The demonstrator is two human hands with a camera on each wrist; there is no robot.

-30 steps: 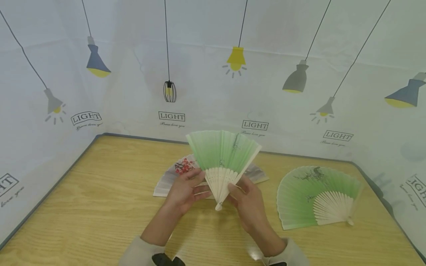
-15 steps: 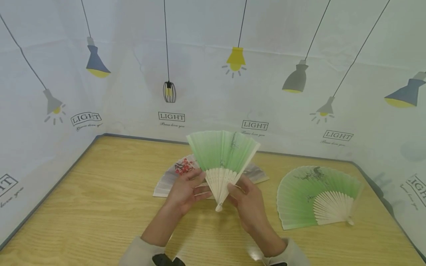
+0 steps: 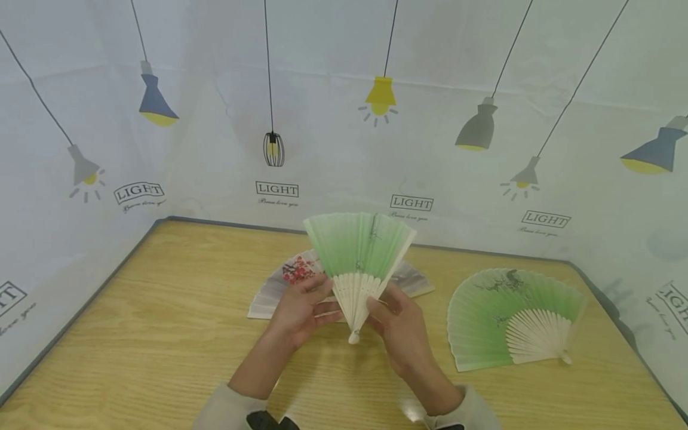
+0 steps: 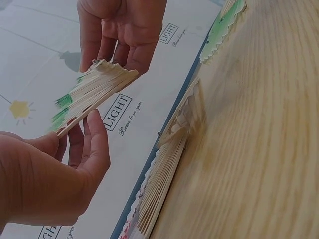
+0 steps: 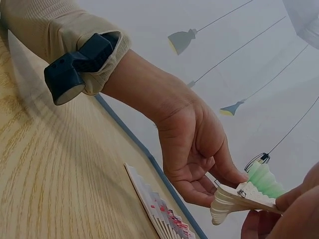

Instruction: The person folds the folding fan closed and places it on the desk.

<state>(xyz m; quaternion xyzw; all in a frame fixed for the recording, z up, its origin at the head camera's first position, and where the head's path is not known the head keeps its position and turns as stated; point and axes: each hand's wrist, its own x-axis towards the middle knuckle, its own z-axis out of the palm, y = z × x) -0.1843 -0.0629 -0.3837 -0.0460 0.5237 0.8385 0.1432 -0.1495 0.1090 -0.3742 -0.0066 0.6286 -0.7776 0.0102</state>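
A folding fan (image 3: 344, 245) with green pleats and pale ribs is held partly spread above the table, its pivot end pointing down. My left hand (image 3: 298, 310) pinches its left outer rib between thumb and fingers. On the other side my right hand (image 3: 402, 334) grips the right outer rib, thumb on the front. The ribs (image 4: 102, 87) run between both hands in the left wrist view. Behind the hands lies a spread white-grey fan (image 3: 266, 298) with red blossoms, its middle hidden by the held fan and the hands.
A second green fan (image 3: 478, 322) with a dark branch print lies widely spread on the right of the wooden table (image 3: 134, 334). A white curtain (image 3: 322, 119) printed with lamps surrounds the table's back and sides. A black device (image 5: 65, 79) is strapped to the left wrist.
The held fan has narrowed slightly, its upper corners drawing inward and its top edge dropping a little. Both hands keep their grip in nearly the same place.
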